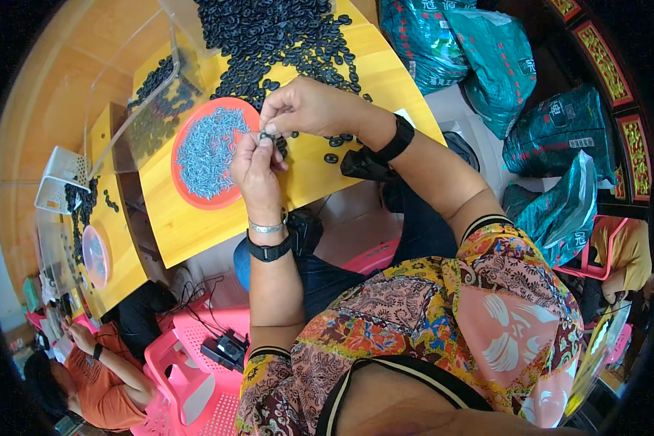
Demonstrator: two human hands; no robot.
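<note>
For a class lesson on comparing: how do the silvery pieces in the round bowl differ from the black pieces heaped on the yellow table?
The silvery pieces are thin and pale; the black pieces are dark, broader ovals with openings.
The silvery pieces lie inside the red bowl; the black pieces spread loose on the yellow table.
Both are small and numerous.

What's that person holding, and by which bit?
A small black piece, pinched in the left hand, the right hand at it; which part is gripped is too small to tell.
</note>
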